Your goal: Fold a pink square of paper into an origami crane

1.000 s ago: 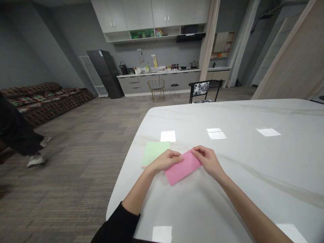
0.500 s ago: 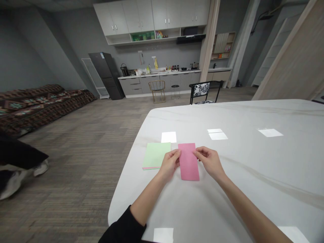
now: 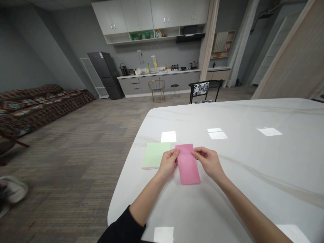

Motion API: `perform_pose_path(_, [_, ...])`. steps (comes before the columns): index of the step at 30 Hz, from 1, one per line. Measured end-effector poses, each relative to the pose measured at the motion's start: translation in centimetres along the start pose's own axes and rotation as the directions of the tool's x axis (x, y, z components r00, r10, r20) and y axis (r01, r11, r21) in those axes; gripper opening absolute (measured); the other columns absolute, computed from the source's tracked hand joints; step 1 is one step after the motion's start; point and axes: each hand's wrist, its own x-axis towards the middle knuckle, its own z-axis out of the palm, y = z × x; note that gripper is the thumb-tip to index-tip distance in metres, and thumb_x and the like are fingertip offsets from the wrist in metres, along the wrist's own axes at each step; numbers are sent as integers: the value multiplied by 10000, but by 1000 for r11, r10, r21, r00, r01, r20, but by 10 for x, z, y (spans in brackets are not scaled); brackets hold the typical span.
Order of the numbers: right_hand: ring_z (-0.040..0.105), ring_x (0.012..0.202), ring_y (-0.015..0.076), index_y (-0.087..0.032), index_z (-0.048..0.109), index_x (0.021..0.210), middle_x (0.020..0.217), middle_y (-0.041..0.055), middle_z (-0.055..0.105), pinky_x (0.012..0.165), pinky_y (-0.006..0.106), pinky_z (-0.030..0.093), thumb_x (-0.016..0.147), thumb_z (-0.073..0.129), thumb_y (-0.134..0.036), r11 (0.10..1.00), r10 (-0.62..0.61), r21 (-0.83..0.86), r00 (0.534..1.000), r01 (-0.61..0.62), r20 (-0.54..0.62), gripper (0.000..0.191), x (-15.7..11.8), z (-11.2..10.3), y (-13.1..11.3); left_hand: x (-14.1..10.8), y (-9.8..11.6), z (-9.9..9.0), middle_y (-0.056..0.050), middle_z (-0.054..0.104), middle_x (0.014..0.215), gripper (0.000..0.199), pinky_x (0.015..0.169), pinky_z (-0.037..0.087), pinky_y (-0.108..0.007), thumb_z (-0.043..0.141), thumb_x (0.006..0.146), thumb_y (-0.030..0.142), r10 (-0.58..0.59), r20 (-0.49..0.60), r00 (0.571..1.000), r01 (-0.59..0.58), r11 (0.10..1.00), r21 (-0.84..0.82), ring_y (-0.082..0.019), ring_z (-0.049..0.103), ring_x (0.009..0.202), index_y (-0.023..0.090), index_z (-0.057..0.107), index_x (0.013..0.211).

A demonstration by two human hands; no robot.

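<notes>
A narrow pink sheet of paper [image 3: 188,167], longer than it is wide, is held between my two hands above the white table. My left hand [image 3: 168,164] pinches its left edge near the top, thumb on the front face. Across from it, my right hand [image 3: 208,160] grips the upper right edge between thumb and fingers. The fingers behind the sheet are partly hidden. Just left of the pink paper lies a stack of square paper [image 3: 156,154], light green on top with a pink layer showing at its front edge; my left hand overlaps its right corner in view.
The glossy white table [image 3: 253,162] has a rounded left edge and bright light reflections. A black chair [image 3: 201,89] with a patterned back stands beyond it. At lower left on the floor are a person's shoes [image 3: 15,189]. Kitchen counters [image 3: 144,82] line the far wall.
The pink paper has tilted slightly, its lower end now nearer me and its top a little further left. Both hands keep their hold. The person at left has moved mostly out of view.
</notes>
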Motion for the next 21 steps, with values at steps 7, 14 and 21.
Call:
perform_pose_path(7, [560,697,175,-174,681,753,735,35,650,649,291,456,768,705,-381,1000,-3,10,1000,3,-2,209,0,0,1,-1,1,-2,-40,651,684,338,624,466,-242,689,783,457,-7,8,1000,6,999,33,-113,576,608,119,692,777])
perform_pose_path(14, [605,711,184,-171,701,787,780,48,689,682,307,498,740,725,-399,999,39,40,994,-35,-104,234,4,-3,2,-2,-3,-6,-133,728,831,402,746,518,-346,753,725,416,-150,94,984,127,968,217,-214,670,736,81,733,947])
perform_pose_path(21, [638,755,209,-149,700,759,773,65,707,724,335,516,714,738,-403,984,156,74,983,-164,98,261,4,-2,5,2,-1,-13,-162,734,951,422,804,524,-383,709,779,391,-58,73,996,44,984,173,-267,691,854,73,708,1056])
